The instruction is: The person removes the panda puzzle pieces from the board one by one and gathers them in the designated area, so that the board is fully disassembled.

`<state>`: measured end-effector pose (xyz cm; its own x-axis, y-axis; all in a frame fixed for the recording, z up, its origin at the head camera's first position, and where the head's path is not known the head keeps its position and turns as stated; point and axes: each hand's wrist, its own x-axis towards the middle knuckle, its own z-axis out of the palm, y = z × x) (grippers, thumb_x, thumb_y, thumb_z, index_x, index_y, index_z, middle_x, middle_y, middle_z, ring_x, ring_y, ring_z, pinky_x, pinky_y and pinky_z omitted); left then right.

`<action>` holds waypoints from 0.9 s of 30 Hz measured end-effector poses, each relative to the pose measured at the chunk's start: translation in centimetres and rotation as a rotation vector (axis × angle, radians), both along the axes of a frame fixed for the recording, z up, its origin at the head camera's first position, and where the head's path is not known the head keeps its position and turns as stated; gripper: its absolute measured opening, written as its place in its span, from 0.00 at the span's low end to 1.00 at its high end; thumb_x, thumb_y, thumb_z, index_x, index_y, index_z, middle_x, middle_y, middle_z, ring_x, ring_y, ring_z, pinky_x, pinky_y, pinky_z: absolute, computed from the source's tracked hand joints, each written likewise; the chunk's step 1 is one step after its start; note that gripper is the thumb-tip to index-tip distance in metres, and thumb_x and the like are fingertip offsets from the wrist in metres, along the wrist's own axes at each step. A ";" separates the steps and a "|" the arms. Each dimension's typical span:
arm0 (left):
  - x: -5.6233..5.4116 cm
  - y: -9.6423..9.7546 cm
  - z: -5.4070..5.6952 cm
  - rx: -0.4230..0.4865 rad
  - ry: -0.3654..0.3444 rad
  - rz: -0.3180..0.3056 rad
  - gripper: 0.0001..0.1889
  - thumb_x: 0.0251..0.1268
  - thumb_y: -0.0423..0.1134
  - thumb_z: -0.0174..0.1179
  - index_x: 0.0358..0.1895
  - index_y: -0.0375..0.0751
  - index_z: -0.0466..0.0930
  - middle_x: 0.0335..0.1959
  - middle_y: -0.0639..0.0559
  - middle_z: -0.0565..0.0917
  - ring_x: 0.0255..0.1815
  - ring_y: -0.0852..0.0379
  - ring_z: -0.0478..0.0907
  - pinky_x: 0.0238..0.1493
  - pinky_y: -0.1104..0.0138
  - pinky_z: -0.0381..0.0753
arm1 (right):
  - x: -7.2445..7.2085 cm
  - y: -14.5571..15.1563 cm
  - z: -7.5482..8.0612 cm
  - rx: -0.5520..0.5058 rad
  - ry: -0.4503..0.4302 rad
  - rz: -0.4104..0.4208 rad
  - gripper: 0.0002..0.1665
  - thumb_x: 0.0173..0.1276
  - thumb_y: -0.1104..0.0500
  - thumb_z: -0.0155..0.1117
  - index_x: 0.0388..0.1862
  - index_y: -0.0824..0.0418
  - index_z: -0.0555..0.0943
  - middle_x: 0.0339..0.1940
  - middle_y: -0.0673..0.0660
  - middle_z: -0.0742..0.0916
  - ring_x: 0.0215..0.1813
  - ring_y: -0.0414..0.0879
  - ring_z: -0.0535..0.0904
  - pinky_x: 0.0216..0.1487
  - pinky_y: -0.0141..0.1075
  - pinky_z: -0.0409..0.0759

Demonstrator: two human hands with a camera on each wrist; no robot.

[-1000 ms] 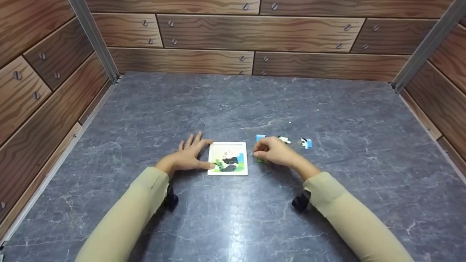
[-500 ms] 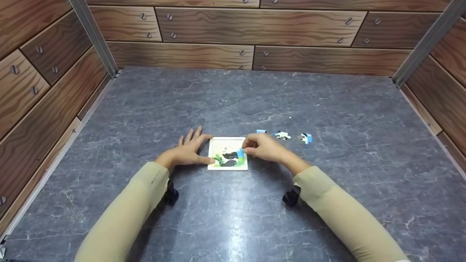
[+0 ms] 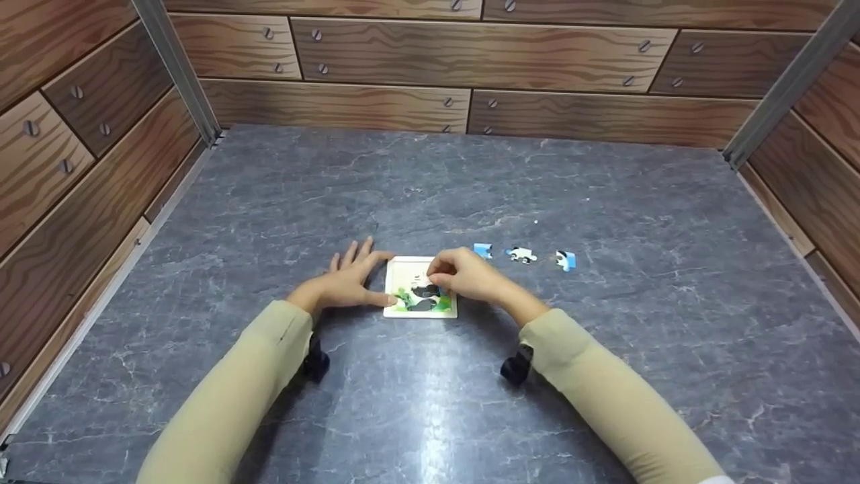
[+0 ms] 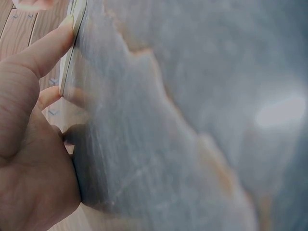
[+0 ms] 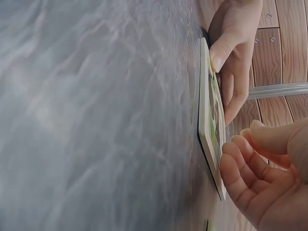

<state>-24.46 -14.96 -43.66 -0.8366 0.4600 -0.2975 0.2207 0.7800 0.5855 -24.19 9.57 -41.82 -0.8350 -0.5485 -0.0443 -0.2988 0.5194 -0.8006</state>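
A small square panda jigsaw puzzle (image 3: pixel 421 304) in a pale frame lies on the table between both hands. My left hand (image 3: pixel 339 286) spreads along its left side, thumb on the lower left corner and index finger at the upper left. In the right wrist view that thumb (image 5: pixel 222 52) rests on the frame's edge. My right hand (image 3: pixel 470 274) is over the puzzle's right half, thumb and forefinger pinching a puzzle piece that the fingers largely hide. Part of the panda picture shows pieced together, in green, black and white; the upper part is pale backing.
Loose pieces lie in a row right of the puzzle: a blue one (image 3: pixel 482 251), a white and black one (image 3: pixel 521 255) and a blue and white one (image 3: pixel 566 260). Wood-patterned walls (image 3: pixel 480 57) enclose the grey marbled table (image 3: pixel 605 202).
My right hand has moved left from beside the loose pieces to over the puzzle, uncovering the blue and the white pieces. My left hand has stayed at the frame.
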 end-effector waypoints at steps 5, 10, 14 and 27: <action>-0.1 0.0 0.1 0.002 0.010 0.004 0.44 0.50 0.65 0.62 0.71 0.62 0.52 0.73 0.43 0.27 0.71 0.44 0.19 0.64 0.48 0.18 | -0.2 -0.8 0.0 0.021 -0.017 -0.023 0.07 0.66 0.67 0.58 0.38 0.70 0.80 0.30 0.59 0.83 0.26 0.43 0.76 0.26 0.30 0.75; -0.2 0.0 -0.1 0.010 0.006 0.003 0.44 0.50 0.65 0.61 0.71 0.62 0.52 0.73 0.43 0.27 0.71 0.44 0.18 0.64 0.47 0.18 | -0.2 -1.1 -0.4 0.076 0.016 -0.035 0.06 0.65 0.68 0.57 0.38 0.68 0.80 0.26 0.54 0.81 0.26 0.40 0.75 0.27 0.29 0.73; -0.1 0.0 -0.2 0.007 0.012 -0.003 0.44 0.50 0.65 0.61 0.70 0.62 0.52 0.73 0.43 0.27 0.71 0.44 0.19 0.64 0.47 0.18 | -0.2 -1.4 -0.8 0.109 0.014 -0.091 0.05 0.65 0.67 0.57 0.36 0.66 0.80 0.23 0.52 0.79 0.26 0.40 0.74 0.27 0.30 0.71; -0.1 0.0 0.0 0.018 0.018 0.002 0.44 0.51 0.63 0.62 0.71 0.61 0.53 0.73 0.43 0.28 0.71 0.44 0.19 0.64 0.47 0.19 | -0.4 -2.4 -0.6 0.110 -0.025 -0.156 0.07 0.66 0.65 0.54 0.37 0.67 0.79 0.27 0.52 0.77 0.27 0.42 0.72 0.29 0.30 0.70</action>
<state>-24.52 -14.94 -43.71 -0.8429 0.4632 -0.2739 0.2295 0.7697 0.5957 -24.58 7.21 -42.43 -0.9073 -0.4035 -0.1184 -0.1890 0.6427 -0.7425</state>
